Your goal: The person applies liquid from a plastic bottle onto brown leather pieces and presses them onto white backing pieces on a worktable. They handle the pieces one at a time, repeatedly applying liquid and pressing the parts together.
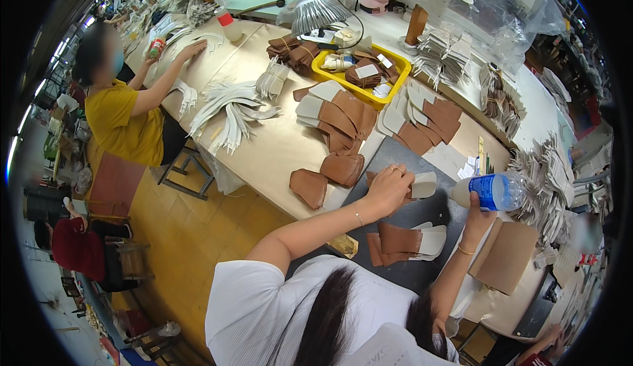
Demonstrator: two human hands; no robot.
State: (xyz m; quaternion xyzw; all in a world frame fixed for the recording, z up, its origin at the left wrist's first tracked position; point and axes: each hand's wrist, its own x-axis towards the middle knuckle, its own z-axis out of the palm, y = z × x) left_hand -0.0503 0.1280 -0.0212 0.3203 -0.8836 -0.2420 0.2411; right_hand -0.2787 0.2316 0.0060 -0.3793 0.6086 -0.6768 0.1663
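My right hand [478, 221] is wrapped round a plastic bottle [493, 192] with a blue label, tipped nearly on its side over the right edge of the dark board [369, 254]. Curled fingers of my left hand [390, 189] rest on a small brown leather piece with an off-white end [424, 185], which lies on the board; the hand hides most of it. Closer to me on the same board lies a fanned stack of brown and off-white pieces [403, 242]. Two piles of brown leather pieces [308, 188] [342, 169] sit just left of the board.
Beyond the board are fanned brown-and-white pieces [339, 112] and a yellow tray [402, 69] of bundles. A lamp [318, 13] hangs above. White strips [231, 112] lie to the left, where a person in yellow [125, 122] works. Brown cardboard [504, 255] lies at right.
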